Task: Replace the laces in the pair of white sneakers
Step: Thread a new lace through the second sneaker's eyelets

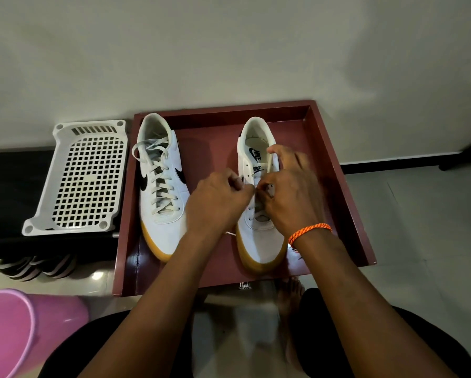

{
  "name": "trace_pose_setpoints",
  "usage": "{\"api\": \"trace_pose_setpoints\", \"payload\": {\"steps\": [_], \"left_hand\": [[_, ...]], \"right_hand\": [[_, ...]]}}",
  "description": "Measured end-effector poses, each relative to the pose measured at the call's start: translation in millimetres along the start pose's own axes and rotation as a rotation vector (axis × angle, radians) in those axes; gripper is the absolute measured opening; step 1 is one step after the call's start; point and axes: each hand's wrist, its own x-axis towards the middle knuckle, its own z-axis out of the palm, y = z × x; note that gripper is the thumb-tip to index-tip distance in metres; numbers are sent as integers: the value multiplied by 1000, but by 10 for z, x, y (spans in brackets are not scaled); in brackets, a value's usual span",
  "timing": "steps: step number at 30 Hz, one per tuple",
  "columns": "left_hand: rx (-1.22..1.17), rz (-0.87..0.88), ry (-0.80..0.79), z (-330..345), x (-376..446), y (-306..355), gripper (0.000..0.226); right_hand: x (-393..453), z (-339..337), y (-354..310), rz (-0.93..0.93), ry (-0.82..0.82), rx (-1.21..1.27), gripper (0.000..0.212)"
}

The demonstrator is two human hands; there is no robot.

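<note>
The right-hand sneaker (258, 236) lies in the maroon tray (332, 165), toe toward the person, at about three o'clock from the tray's middle. Only its lower eyelets near the toe carry lace (257, 211); the upper eyelets by the tongue look bare, so this shoe seems partway through, though whether lace is going in or coming out cannot be told. A loose strand shows by the toe. The left hand (218, 203) has its fingers curled and pinching the lace at mid-shoe; the right hand (291, 192), wearing an orange wristband (309, 231), pinches the lace with thumb and forefinger over the eyelets, though blur hides the other fingers. At nine o'clock in the tray the other sneaker (160, 186) is laced up to its top eyelets with the ends loose. Outside the tray, further toward nine o'clock, sits a white perforated basket (78, 181); a pink bucket (16, 328) is at seven o'clock on the floor
</note>
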Motion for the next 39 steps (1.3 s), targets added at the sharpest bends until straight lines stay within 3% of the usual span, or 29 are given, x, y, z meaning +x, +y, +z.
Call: {"api": "trace_pose_setpoints", "payload": {"steps": [4,16,20,27,35,39], "left_hand": [[-98,-21,121,-29,24,-10,16],[-151,19,121,-28,56,-34,19],[-148,66,106,-12,61,-53,18],[-64,98,173,35,35,-54,8],[-102,94,205,76,24,-33,4],[-257,66,254,46,55,-32,6]], "right_hand": [[-3,69,-25,71,8,120,15],[33,148,6,199,-27,369,17],[20,152,-35,212,-22,348,15],[-1,87,-64,124,-30,46,6],[1,112,-49,139,-56,194,5],[15,77,-30,168,-71,221,8]]}}
